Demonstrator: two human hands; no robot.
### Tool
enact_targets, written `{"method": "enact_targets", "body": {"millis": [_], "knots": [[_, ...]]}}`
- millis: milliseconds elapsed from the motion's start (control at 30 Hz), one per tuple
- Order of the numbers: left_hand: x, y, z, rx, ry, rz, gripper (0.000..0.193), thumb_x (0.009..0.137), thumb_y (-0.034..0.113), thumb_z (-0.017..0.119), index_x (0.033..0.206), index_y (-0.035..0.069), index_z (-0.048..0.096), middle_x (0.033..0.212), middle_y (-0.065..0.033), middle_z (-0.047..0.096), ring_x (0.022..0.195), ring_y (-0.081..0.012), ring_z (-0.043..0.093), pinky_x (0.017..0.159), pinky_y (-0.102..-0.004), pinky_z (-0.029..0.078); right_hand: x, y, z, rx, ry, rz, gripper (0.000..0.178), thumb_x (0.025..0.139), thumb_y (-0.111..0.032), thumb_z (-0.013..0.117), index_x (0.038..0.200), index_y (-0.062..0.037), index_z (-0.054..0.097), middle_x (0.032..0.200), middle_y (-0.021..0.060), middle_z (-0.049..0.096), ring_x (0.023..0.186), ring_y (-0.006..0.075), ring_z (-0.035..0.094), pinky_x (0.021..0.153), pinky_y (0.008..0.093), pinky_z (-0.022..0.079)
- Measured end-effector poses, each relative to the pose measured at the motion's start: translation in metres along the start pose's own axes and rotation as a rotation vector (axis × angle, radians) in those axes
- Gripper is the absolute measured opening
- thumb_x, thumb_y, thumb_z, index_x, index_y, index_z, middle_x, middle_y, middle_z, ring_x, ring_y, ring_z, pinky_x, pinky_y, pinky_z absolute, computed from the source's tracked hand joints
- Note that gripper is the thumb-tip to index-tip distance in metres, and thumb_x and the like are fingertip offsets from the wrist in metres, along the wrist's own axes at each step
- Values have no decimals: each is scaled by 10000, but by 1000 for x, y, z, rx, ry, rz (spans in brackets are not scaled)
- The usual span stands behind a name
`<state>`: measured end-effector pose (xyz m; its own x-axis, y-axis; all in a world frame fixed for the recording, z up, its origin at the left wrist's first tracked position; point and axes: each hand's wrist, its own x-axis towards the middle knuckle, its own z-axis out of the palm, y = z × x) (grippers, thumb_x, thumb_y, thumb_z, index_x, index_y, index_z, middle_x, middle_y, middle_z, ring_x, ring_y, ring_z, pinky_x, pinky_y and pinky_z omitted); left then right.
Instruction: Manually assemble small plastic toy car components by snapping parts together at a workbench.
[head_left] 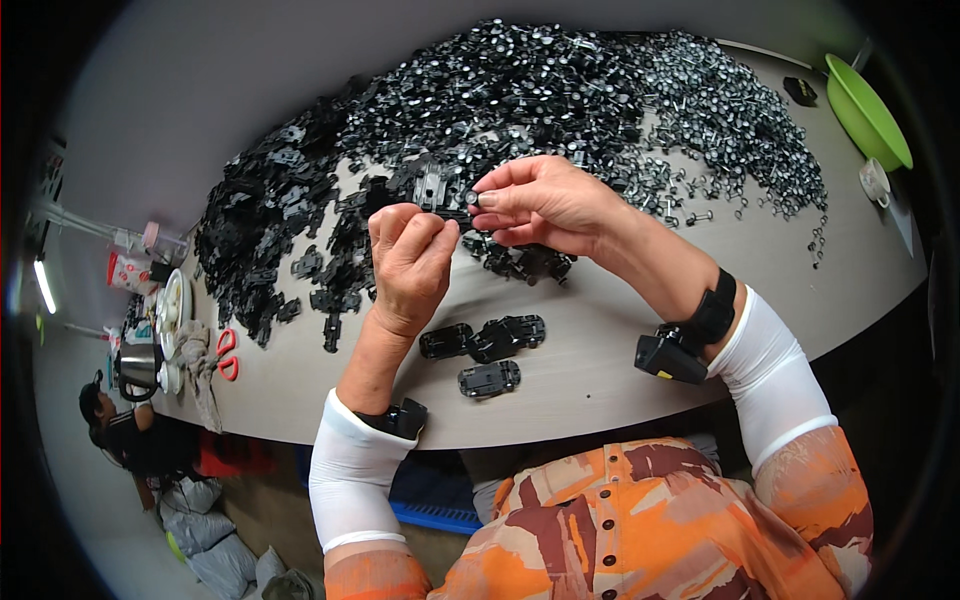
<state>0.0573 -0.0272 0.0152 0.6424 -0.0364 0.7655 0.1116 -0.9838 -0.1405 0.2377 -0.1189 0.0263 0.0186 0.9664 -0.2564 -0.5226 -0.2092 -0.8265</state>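
Observation:
My left hand (pixel 408 265) is closed, its thumb and fingers pinched on a dark toy car chassis (pixel 432 188) with a greyish middle. Close beside it, the thumb and fingertips of my right hand (pixel 535 205) pinch a small round black wheel (pixel 472 198). Whether an axle joins that wheel to the chassis is hidden by my fingers. Below my hands lie black toy car parts, among them one car-shaped piece (pixel 489 379) nearest me and another (pixel 510 338) behind it. A small cluster of black wheeled pieces (pixel 520 260) sits under my right hand.
A big heap of wheels on axles (pixel 700 110) covers the far table, beside a pile of black chassis (pixel 260 220) at left. Red-handled scissors (pixel 228 355), a cloth (pixel 200 370) and a kettle (pixel 138 370) stand left; a green basin (pixel 865 110) and white cup (pixel 874 182) right. A person (pixel 130 425) is at far left.

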Motion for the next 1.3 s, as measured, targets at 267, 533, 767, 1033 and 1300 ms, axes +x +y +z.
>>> {"method": "enact_targets", "body": {"millis": [267, 533, 767, 1033, 1300], "knots": [[-2, 1, 5, -35, 66, -5, 228, 617, -31, 681, 832, 41, 656, 788, -26, 573, 776, -200, 518, 691, -330, 386, 5, 10, -8, 34, -63, 53, 167, 829, -43, 644, 974, 13, 581, 820, 69, 615, 741, 122, 622, 594, 226, 536], [-5, -34, -16, -1439, 67, -1371, 328, 831, 52, 651, 1118, -63, 544, 893, -77, 618, 722, -93, 556, 578, -182, 446, 9, 11, 4, -339, -37, -189, 95, 831, -28, 612, 878, 54, 604, 743, 78, 619, 642, 112, 604, 575, 231, 524], [-1, -43, -6, -1077, 298, -1190, 85, 817, 79, 677, 880, 28, 653, 783, -21, 648, 646, -58, 575, 532, -177, 432, 2, 14, 12, -622, -83, -176, 77, 848, -24, 580, 871, 44, 608, 743, 50, 610, 630, 95, 581, 589, 231, 509], [-18, -29, -20, -1278, 128, -1177, 397, 777, -54, 652, 1163, -15, 571, 976, -93, 616, 715, -83, 558, 608, -202, 477, -2, 9, 12, -291, 13, -330, 152, 865, -28, 572, 984, 66, 588, 824, 93, 631, 722, 128, 628, 664, 245, 543], [-8, 2, 5, -1721, 281, -1133, 370, 812, -47, 619, 1170, -28, 530, 1085, -164, 605, 732, -144, 587, 615, -240, 489, -5, 17, 20, -255, 13, -351, 166, 857, -34, 585, 997, 56, 597, 862, 83, 626, 720, 110, 614, 663, 230, 535]]}}
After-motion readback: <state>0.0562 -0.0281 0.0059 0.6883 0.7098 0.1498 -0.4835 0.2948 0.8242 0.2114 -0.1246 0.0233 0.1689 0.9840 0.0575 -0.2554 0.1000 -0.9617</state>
